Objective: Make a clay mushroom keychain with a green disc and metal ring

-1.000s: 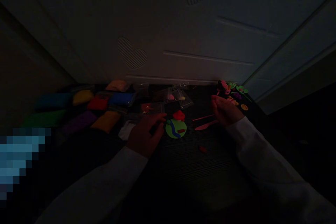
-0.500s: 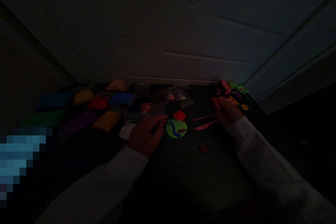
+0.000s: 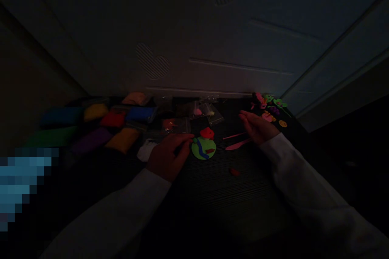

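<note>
On the bench (image 3: 243, 202), the left hand (image 3: 167, 156) is reaching, thumb and forefinger apart, beside the green disc (image 3: 212, 145), which is looking light, soft and dentable (best supported under its rim). Near the pink knife (image 3: 235, 145), the right hand (image 3: 259, 128) is curling, its grip unclear.

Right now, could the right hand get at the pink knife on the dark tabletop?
Probably yes. The right hand is close by the handle end of the pink knife, and nothing seems to lie on the blade. Whether its fingers already hold something is too dark to tell.
</note>
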Available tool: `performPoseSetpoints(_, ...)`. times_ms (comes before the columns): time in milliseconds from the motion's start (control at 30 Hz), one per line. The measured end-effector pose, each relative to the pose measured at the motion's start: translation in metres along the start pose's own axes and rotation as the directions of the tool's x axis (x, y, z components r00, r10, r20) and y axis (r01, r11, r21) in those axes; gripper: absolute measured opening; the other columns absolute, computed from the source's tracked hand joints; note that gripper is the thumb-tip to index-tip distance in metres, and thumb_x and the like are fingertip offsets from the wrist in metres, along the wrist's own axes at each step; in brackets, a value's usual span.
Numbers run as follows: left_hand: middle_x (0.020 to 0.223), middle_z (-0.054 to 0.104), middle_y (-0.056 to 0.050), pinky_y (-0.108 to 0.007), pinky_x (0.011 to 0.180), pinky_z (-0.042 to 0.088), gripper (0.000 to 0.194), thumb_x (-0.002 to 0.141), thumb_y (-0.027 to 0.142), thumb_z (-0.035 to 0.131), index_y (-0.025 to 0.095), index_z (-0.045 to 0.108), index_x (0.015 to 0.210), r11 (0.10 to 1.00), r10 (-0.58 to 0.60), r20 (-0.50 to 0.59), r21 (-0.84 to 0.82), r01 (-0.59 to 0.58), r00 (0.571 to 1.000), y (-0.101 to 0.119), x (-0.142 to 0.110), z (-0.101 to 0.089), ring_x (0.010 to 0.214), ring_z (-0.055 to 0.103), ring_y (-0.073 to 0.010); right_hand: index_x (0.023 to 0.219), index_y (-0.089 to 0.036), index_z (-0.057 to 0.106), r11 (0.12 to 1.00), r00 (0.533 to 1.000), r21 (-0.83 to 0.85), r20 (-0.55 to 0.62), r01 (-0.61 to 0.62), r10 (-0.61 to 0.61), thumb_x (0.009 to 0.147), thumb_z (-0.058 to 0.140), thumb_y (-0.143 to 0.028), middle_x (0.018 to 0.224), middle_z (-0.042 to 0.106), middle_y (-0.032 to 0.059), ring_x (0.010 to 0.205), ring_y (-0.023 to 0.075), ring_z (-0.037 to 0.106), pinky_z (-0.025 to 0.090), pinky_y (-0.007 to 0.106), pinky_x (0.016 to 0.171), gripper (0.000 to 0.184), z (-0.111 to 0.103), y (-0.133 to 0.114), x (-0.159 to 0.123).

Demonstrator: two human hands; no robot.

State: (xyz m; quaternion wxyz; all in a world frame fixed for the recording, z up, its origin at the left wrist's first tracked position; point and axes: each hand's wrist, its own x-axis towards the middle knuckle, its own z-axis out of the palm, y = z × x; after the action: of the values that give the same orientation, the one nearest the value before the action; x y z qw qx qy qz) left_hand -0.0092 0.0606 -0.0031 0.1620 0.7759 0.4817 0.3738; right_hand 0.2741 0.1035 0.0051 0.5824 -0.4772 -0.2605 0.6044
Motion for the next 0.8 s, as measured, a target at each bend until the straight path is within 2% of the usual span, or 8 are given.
performPoseSetpoints(267, 0.093, 0.068, -0.002, -0.028, 0.080, 0.050, 0.022, 0.083, 0.026, 0.045, 0.019, 0.062, 0.096, 1.000, 0.003, 0.005, 0.007, -0.003, 1.000, -0.0010, -0.0009, 0.0000, 0.088, 0.062, -0.0158, 0.110, -0.015, 0.052, 0.998, 0.998, 0.037, 0.042, -0.058, 0.056, 0.086, 0.049, -0.031, 0.110, 0.055, 0.0073, 0.092, 0.0168, 0.057, 0.049, 0.037, 0.077, 0.029, -0.0030, 0.0012, 0.0027)
performPoseSetpoints(467, 0.093, 0.068, -0.003, -0.029, 0.080, 0.049, 0.022, 0.082, 0.026, 0.046, 0.018, 0.062, 0.096, 1.000, 0.004, -0.004, 0.008, -0.004, 1.000, -0.0004, 0.0000, -0.0002, 0.088, 0.062, -0.0163, 0.111, -0.016, 0.052, 0.993, 0.999, 0.105, 0.032, -0.047, 0.044, 0.086, 0.049, -0.031, 0.111, 0.055, 0.0076, 0.094, 0.0175, 0.056, 0.049, 0.038, 0.078, 0.029, -0.0012, 0.0023, 0.0016)
performPoseSetpoints(800, 0.093, 0.068, -0.002, -0.028, 0.080, 0.049, 0.021, 0.083, 0.024, 0.046, 0.019, 0.061, 0.096, 1.000, 0.005, 0.000, 0.010, -0.005, 1.000, 0.0009, -0.0009, -0.0008, 0.088, 0.062, -0.0156, 0.111, -0.015, 0.052, 0.993, 0.995, 0.092, 0.078, -0.071, 0.064, 0.086, 0.050, -0.031, 0.111, 0.055, 0.0076, 0.095, 0.0178, 0.056, 0.049, 0.038, 0.078, 0.029, 0.0019, 0.0009, -0.0022)
